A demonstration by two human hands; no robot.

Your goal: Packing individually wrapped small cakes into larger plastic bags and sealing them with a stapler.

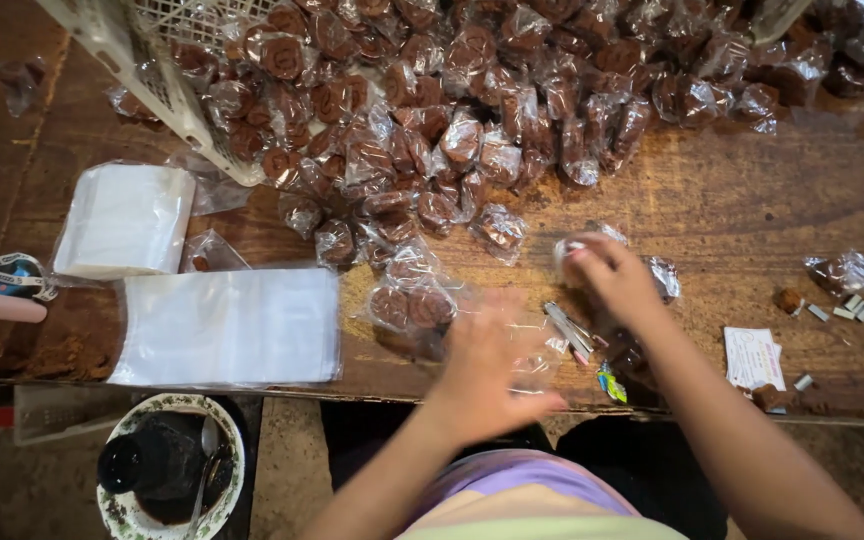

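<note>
My left hand [487, 365] holds a clear plastic bag [432, 305] at the table's front edge; two brown wrapped sweets sit inside it. My right hand [612, 275] reaches forward and closes its fingers on one wrapped sweet [577, 248] lying apart from the heap. A big heap of brown sweets in clear wrappers [472, 110] covers the far middle of the wooden table [752, 200]. A stapler [570, 330] lies between my hands, partly under the bag.
A white plastic basket [122, 60] tips sweets out at the far left. Two stacks of empty clear bags [227, 325] [127, 218] lie at the left. Staple strips [852, 310] and a paper slip [752, 358] lie at the right. A bowl [172, 470] stands below the table's edge.
</note>
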